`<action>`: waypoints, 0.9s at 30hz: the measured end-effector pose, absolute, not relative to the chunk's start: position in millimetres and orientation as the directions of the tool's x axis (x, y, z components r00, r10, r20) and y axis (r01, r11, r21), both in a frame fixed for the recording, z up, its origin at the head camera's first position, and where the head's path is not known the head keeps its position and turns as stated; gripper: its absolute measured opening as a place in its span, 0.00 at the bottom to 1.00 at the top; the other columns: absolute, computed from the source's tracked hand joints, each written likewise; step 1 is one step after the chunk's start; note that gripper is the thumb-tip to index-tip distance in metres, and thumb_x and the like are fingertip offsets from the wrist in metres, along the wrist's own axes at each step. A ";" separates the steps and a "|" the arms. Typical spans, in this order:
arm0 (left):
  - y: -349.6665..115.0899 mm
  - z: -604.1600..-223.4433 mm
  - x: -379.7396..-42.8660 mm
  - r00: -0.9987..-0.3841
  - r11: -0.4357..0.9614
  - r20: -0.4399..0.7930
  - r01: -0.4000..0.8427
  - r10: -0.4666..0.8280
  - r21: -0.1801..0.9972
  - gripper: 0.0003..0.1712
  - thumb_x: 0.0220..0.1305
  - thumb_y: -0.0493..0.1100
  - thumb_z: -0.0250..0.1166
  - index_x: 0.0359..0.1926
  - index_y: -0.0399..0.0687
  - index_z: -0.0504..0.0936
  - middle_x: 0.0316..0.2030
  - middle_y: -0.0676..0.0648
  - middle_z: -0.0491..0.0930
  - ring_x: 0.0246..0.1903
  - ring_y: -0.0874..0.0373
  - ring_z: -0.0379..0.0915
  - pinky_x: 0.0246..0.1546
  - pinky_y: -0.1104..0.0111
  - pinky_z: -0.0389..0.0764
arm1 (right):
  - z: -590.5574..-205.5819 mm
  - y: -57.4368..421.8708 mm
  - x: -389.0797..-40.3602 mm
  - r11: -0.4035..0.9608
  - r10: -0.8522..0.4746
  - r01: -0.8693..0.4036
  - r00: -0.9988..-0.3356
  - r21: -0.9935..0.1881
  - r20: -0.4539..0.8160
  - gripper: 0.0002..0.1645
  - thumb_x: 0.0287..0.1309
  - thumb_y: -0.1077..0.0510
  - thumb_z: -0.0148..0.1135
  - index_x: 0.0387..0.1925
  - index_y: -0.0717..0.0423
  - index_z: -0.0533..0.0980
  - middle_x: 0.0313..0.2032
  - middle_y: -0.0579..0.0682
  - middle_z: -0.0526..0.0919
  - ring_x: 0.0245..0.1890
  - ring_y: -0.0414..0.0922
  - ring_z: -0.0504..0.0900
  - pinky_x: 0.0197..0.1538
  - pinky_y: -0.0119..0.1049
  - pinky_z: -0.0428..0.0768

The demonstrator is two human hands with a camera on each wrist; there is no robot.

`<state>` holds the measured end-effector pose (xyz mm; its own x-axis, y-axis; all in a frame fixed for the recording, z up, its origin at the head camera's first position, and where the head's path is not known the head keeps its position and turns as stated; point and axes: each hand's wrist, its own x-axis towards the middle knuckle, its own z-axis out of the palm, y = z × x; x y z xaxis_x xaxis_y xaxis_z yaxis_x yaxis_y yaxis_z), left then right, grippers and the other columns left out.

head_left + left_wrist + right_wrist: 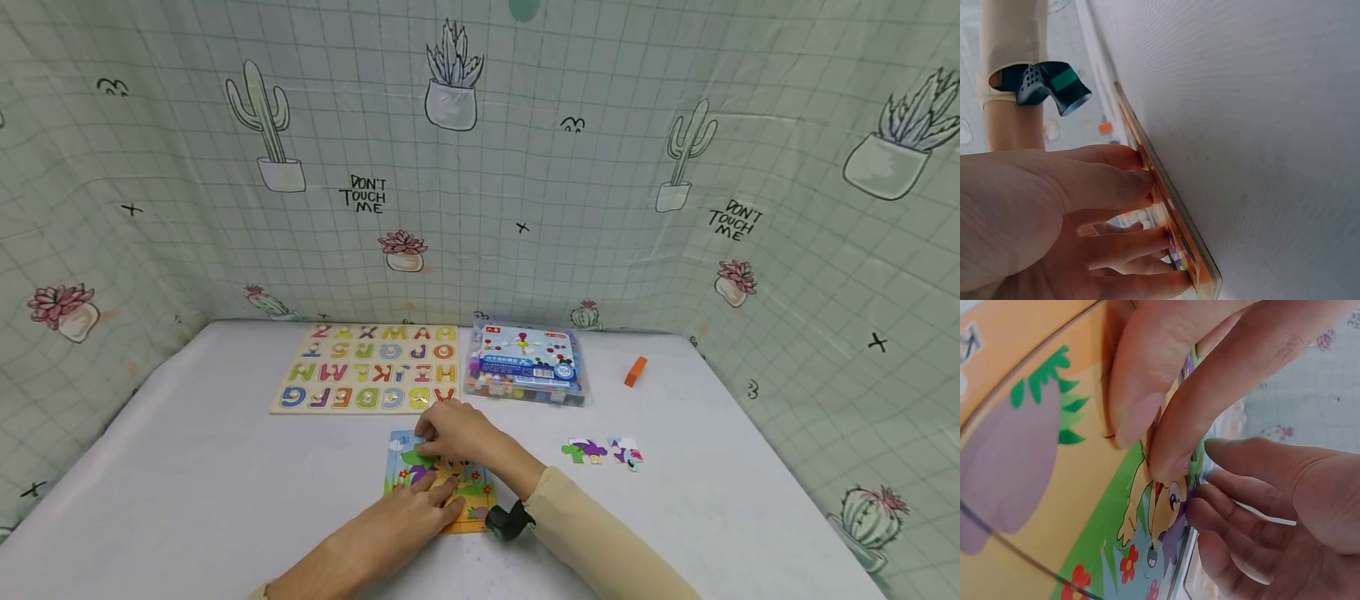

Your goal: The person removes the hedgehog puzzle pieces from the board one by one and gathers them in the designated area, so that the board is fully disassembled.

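A cartoon jigsaw puzzle (478, 490) lies on the white table, with a figure with green and purple hair, flowers and an orange lower border. My left hand (408, 508) rests on its lower middle, fingers stretched across the picture. At the upper edge is my right hand (461, 429), its thumb and bent fingertips touching the surface by the green leaves. The right wrist view shows a small gap between that thumb (1254, 453) and the fingers; no piece is visible there. My hands cover much of the picture. Two groups of loose puzzle pieces (585, 451) lie to the right.
Behind the puzzle lies a wooden alphabet board (375, 400). Beside it stands a clear plastic box (528, 362) with a blue label and colourful parts. Farther right is an orange block (635, 371). A patterned cloth (480, 208) hangs along the back and sides.
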<state>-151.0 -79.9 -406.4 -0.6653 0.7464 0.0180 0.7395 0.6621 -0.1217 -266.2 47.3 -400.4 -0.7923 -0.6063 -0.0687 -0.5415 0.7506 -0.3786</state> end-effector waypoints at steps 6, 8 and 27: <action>-78.7 -406.2 -151.2 -0.656 0.653 0.027 0.744 0.754 -0.139 0.21 0.64 0.35 0.63 0.58 0.53 0.80 0.61 0.45 0.78 0.59 0.48 0.76 0.46 0.61 0.85 | -399.4 47.1 -264.7 0.759 -0.607 -0.550 -0.792 -0.349 -0.072 0.11 0.56 0.50 0.71 0.40 0.49 0.85 0.34 0.40 0.86 0.33 0.33 0.79 0.40 0.29 0.78; -78.5 -406.0 -151.1 -0.661 0.656 0.014 0.743 0.751 -0.132 0.22 0.64 0.36 0.63 0.59 0.53 0.80 0.61 0.45 0.77 0.59 0.48 0.76 0.46 0.61 0.84 | -398.7 45.9 -263.8 0.764 -0.604 -0.551 -0.793 -0.335 -0.073 0.12 0.56 0.50 0.70 0.40 0.49 0.85 0.34 0.40 0.86 0.33 0.33 0.78 0.39 0.29 0.77; -78.8 -402.5 -154.1 -0.675 0.675 -0.068 0.738 0.735 -0.028 0.22 0.66 0.36 0.61 0.60 0.55 0.79 0.63 0.45 0.76 0.61 0.47 0.74 0.52 0.59 0.82 | -399.9 41.1 -270.8 0.746 -0.550 -0.459 -0.833 -0.482 -0.060 0.07 0.56 0.52 0.70 0.26 0.50 0.86 0.21 0.39 0.82 0.18 0.33 0.72 0.24 0.25 0.71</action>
